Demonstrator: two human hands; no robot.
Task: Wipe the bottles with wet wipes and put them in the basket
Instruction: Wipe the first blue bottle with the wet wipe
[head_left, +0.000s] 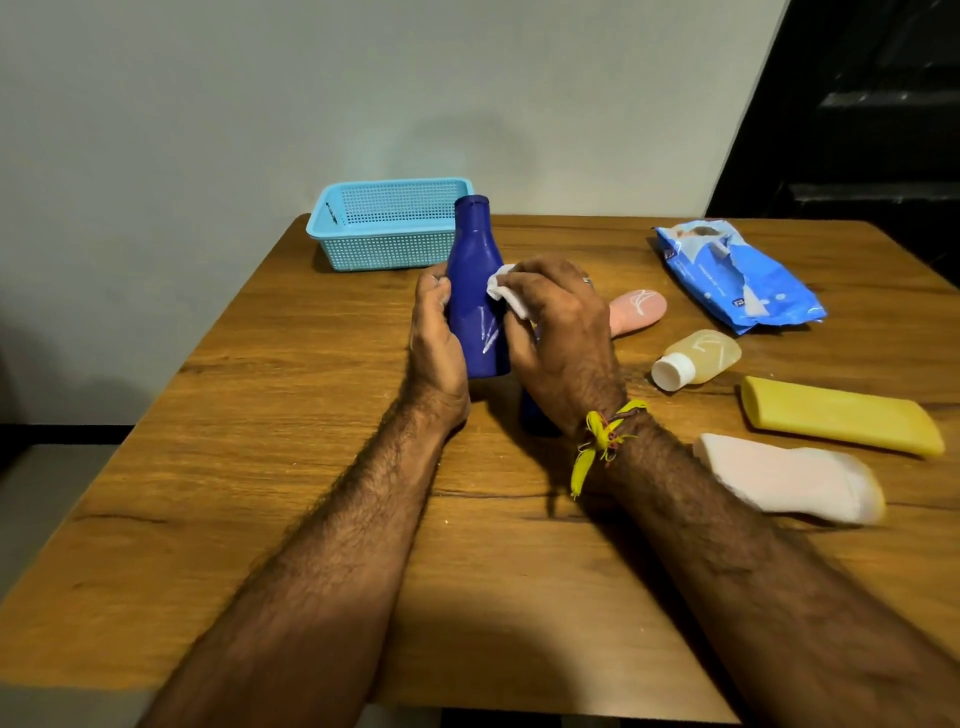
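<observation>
A dark blue bottle (475, 283) stands upright at the middle of the wooden table (260, 415), white scribble marks low on its front. My left hand (436, 343) grips its left side. My right hand (556, 332) pinches a white wet wipe (506, 291) against the bottle's right side. The light blue basket (384, 228) sits just behind the bottle at the table's far edge and looks empty. Part of another dark blue object (535, 415) shows under my right wrist.
To the right lie a torn blue wet-wipe pack (737, 275), a pink bottle (641, 309), a small clear bottle with a white cap (696, 358), a yellow bottle (841, 415) and a pale pink bottle (789, 478). A grey wall rises behind the table.
</observation>
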